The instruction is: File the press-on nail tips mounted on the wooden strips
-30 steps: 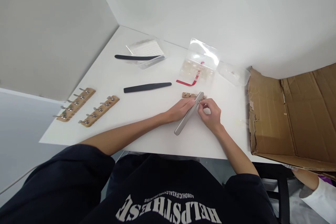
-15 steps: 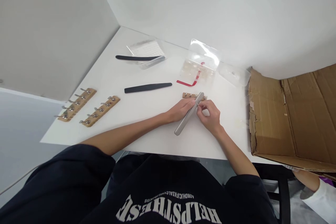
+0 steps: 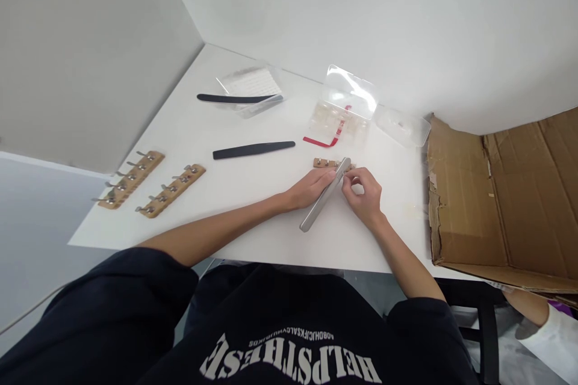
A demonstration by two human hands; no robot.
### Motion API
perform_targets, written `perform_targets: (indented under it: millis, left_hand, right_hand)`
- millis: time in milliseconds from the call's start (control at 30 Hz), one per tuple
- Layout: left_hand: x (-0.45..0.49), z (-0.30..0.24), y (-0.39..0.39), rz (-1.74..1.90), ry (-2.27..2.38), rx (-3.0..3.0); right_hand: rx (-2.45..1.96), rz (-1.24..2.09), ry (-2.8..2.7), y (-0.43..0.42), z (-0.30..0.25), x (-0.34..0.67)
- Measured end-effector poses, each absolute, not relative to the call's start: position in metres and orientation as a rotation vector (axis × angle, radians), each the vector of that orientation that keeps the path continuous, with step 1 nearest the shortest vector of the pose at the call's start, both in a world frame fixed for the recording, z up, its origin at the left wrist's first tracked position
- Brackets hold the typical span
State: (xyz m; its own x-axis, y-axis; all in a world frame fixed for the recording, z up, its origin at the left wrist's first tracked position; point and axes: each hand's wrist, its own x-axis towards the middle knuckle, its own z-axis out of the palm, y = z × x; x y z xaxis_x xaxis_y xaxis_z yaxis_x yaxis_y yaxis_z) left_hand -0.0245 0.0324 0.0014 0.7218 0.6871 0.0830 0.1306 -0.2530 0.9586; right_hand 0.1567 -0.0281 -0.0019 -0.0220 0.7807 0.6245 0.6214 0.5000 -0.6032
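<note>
Head view, both hands meet right of centre on the white table (image 3: 253, 216). We note the gray bar (image 3: 324, 197) lying between them. Its long axis runs diagonally, upper end toward the upper right and lower end toward the lower left, nearer the body. The left hand (image 3: 310, 188) lies along the bar's left side with fingers loosely curled against the upper half; we cannot tell whether it grips the bar or only steadies it. The right hand (image 3: 365, 194) sits on the bar's right side, thumb and forefinger drawn together in a tight pinch at the upper end; whatever is in the pinch is too small to make out. The short wooden strip (image 3: 329, 163) with metal pins lies crosswise just above both sets of fingertips, touching or nearly touching the bar's upper tip. The right fingertips are the nearer to that end. Elsewhere: two black files (image 3: 253, 150) at centre and upper centre, two longer pinned wooden strips (image 3: 130, 179) at left, clear plastic boxes (image 3: 345, 109) above, and a cardboard box (image 3: 506, 192) at right.
</note>
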Motion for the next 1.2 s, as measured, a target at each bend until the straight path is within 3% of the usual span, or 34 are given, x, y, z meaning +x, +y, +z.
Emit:
perform_targets:
  millis: [1200]
  left_hand:
    - [-0.0245,0.0057,0.0312,0.623,0.618,1.680]
  right_hand:
    - [-1.219,0.092,-1.761,-0.0255,-0.0021,0.1585]
